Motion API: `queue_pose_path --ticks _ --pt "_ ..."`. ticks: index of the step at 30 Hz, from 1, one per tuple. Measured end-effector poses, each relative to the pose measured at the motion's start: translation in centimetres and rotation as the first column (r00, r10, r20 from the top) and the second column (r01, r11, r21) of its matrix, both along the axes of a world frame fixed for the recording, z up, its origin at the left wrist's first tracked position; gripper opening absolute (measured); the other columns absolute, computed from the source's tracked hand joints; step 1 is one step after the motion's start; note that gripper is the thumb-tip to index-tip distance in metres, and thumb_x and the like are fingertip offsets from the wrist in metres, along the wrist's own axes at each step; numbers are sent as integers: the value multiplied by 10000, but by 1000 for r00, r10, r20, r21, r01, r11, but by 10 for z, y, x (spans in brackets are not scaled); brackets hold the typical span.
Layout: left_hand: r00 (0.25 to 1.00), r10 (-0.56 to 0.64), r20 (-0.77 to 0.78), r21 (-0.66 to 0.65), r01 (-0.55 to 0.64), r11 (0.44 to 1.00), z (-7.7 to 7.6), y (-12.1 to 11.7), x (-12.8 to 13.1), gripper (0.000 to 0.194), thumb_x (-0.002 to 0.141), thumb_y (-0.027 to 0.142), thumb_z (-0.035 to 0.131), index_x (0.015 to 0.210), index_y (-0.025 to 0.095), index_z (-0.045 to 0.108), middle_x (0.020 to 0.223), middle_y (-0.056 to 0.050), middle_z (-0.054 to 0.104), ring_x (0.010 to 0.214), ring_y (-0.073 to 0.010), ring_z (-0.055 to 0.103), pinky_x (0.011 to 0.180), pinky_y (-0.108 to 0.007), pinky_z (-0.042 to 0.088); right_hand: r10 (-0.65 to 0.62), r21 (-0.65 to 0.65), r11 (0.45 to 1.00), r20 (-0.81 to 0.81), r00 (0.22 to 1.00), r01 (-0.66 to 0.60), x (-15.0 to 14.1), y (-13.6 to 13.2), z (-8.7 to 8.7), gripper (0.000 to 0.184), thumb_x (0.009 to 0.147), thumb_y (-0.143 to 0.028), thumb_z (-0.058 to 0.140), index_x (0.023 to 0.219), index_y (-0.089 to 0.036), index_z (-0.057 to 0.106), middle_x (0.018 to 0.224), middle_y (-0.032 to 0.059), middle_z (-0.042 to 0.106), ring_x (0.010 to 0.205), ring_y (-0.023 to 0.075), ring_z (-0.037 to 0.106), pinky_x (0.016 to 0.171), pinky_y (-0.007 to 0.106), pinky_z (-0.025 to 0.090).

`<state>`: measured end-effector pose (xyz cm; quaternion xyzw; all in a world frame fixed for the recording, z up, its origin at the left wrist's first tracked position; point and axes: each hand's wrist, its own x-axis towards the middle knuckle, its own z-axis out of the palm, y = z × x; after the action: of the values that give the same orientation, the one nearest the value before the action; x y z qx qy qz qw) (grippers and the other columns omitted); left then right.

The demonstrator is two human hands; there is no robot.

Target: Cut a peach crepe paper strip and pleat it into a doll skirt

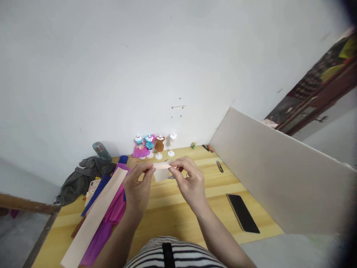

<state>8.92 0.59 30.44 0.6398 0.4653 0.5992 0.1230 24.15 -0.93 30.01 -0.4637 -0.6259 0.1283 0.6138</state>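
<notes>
Between my two hands is a small piece of pale pink crepe paper [161,174], its top edge folded over and a flap hanging down. My left hand [138,186] pinches its left corner between thumb and fingers. At the right end my right hand [190,181] pinches the same edge. Both hands are raised above the wooden table. Behind the paper, something with blue parts, perhaps scissors [170,177], is mostly hidden. A long pale pink strip [95,219] lies left of my left hand, over purple and magenta crepe paper [115,204].
Several small dress-form stands [159,146] line the wall, most dressed in paper. A bottle [101,150] and a striped cloth [83,176] are at the back left. Thread snips [219,166] and a phone [242,213] lie to the right, beside a white partition board [273,175].
</notes>
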Motion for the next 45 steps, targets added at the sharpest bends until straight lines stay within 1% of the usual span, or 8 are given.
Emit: queue_pose_path --ticks 10,16,19,21,26,31,37,45 --pt "1000 17 1 88 -18 996 -5 -4 0 44 769 175 650 749 202 677 743 -1 703 711 -127 653 703 -239 530 8 -53 999 -20 1000 -9 -1 -1 5 95 849 -217 576 758 -205 599 708 13 590 650 141 525 587 276 433" --pt "988 6 153 -125 14 992 -20 -1 2 55 733 218 698 782 192 696 732 -6 718 666 -134 658 655 -237 534 24 -202 978 -136 990 -51 0 0 -1 159 839 -286 599 720 -191 551 632 -17 559 578 118 518 565 252 423" --pt "978 -18 208 -159 52 986 -24 -2 4 85 718 245 718 780 187 709 728 -12 721 660 -138 661 665 -247 544 73 -234 962 -270 960 -138 0 2 -6 169 833 -310 609 729 -184 566 634 -4 601 589 129 564 575 259 445" --pt "973 -18 228 -158 56 986 -22 -3 6 85 709 244 727 770 186 716 721 -7 723 648 -135 661 661 -243 546 54 -215 969 -315 948 -126 -1 2 -6 152 801 -302 647 728 -180 594 643 4 623 601 134 571 587 264 456" --pt "971 8 238 -83 12 997 -13 -8 8 52 693 210 736 738 187 725 713 -2 731 636 -132 663 624 -225 546 9 -101 994 -329 944 -44 -2 -1 -1 97 747 -252 699 702 -188 642 669 15 637 640 146 566 606 274 464" --pt "970 2 242 -16 2 1000 -11 -12 8 49 698 183 732 746 193 723 739 -3 735 674 -136 674 649 -233 553 62 -52 995 -347 936 -86 -1 -3 2 77 732 -219 714 687 -194 657 720 29 642 696 162 585 625 290 467" --pt "976 -18 216 73 2 997 -6 -14 8 56 699 140 716 727 188 711 738 -11 726 699 -142 680 664 -248 561 106 -76 985 -421 901 -152 -1 -3 4 88 707 -218 732 673 -190 656 706 23 627 650 145 563 586 277 453" --pt "978 -72 198 106 52 993 -3 -14 7 62 707 120 697 706 182 694 758 -24 706 738 -138 674 649 -231 549 175 -66 971 -468 866 -232 0 -4 4 109 701 -212 732 646 -186 642 687 13 602 644 136 533 582 267 433"
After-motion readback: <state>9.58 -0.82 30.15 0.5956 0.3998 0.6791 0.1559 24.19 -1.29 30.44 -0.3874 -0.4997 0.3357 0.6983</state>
